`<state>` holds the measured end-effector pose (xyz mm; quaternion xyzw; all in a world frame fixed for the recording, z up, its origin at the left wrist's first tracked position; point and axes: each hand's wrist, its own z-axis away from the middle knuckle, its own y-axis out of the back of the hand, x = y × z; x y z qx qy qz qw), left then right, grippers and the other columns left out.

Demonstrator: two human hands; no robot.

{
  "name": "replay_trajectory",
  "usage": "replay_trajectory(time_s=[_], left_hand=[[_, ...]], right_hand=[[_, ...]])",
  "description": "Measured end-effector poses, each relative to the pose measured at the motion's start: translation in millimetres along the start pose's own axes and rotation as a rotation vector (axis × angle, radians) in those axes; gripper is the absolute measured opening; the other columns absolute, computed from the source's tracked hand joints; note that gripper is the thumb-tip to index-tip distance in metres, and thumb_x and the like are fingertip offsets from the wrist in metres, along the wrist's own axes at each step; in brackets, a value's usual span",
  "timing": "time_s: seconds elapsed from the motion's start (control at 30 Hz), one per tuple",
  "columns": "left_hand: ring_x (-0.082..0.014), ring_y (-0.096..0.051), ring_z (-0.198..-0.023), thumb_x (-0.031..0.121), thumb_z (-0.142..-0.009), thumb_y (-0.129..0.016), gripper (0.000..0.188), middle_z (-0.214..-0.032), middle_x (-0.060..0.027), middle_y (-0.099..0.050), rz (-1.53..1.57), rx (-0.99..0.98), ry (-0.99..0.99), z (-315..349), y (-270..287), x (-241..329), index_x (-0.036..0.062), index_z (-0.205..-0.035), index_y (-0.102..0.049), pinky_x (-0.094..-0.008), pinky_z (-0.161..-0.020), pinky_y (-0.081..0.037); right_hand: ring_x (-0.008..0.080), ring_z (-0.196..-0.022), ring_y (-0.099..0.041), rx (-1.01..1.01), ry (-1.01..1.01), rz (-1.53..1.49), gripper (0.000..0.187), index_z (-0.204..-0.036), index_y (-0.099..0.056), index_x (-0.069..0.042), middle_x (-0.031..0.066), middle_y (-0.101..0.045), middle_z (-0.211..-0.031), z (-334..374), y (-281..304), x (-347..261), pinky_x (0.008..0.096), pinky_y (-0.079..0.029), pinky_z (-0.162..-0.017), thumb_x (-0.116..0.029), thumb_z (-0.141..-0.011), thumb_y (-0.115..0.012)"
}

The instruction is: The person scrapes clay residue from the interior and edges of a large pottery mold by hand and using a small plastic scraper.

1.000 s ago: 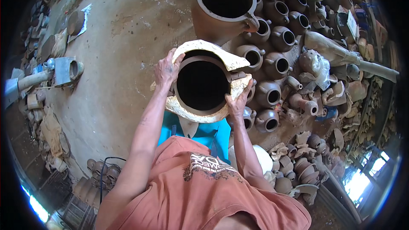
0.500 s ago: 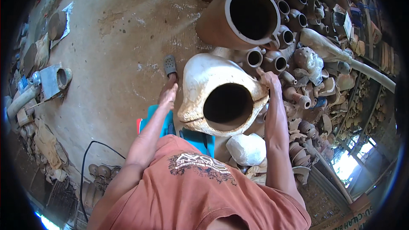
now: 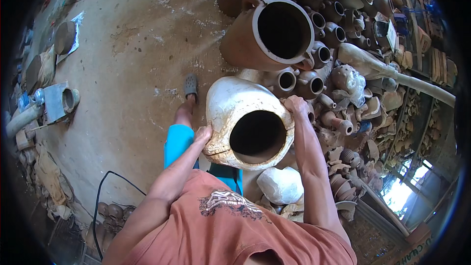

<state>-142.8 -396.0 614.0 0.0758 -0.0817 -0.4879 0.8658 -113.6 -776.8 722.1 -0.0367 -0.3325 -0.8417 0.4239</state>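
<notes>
The left hand [image 3: 203,134] and right hand [image 3: 295,104] clasp opposite sides of a pale clay jar [image 3: 235,113], lifted off the dirt floor [image 3: 122,68], mouth tilted toward the person. It looks heavy, rigid and brittle; the body wall seems safer than the rim. Brown pots [image 3: 274,34] stand just beyond.

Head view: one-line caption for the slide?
Left hand and right hand grip a pale wide-mouthed clay pot beside stacked brown jugs.

No screens or labels show. A clear plastic bag [image 3: 354,81] lies crumpled among the small clay pots [image 3: 314,76] at right, and a sign [image 3: 417,250] (tan, dark lettering, partly cut off) sits at the lower right edge.
</notes>
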Motion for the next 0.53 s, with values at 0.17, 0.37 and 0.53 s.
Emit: replay_trajectory(time_s=[0.17, 0.37, 0.53], left_hand=[[-0.0443, -0.052, -0.134, 0.060, -0.103, -0.025, 0.080, -0.138, -0.0285, -0.058, -0.075, 0.028, 0.025, 3, -7, -3, -0.0042, -0.127, -0.066, -0.0501, -0.115, -0.038], [-0.0444, -0.049, -0.136, 0.060, -0.103, -0.026, 0.079, -0.143, -0.0281, -0.055, -0.011, -0.047, 0.133, 12, 5, 13, -0.0039, -0.134, -0.062, -0.0499, -0.116, -0.037], [-0.0433, -0.045, -0.141, 0.065, -0.100, -0.030, 0.083, -0.147, -0.0272, -0.052, 0.214, -0.066, 0.102, -14, 18, 0, -0.0034, -0.138, -0.058, -0.0475, -0.118, -0.034]], right_hand=[[0.0367, -0.131, -0.059, -0.056, -0.055, -0.042, 0.057, -0.131, -0.069, -0.014, 0.0163, -0.062, -0.141, -21, -9, -1, 0.0541, -0.049, -0.102, -0.053, -0.091, -0.058], [0.0362, -0.137, -0.053, -0.108, -0.069, 0.006, 0.059, -0.136, -0.066, -0.016, 0.0146, -0.058, -0.146, -18, -2, 0, 0.0511, -0.047, -0.107, -0.055, -0.094, -0.053], [0.0325, -0.141, -0.049, -0.248, -0.004, 0.042, 0.065, -0.142, -0.060, -0.015, 0.0100, -0.053, -0.152, -72, -8, -1, 0.0479, -0.040, -0.114, -0.059, -0.097, -0.042]])
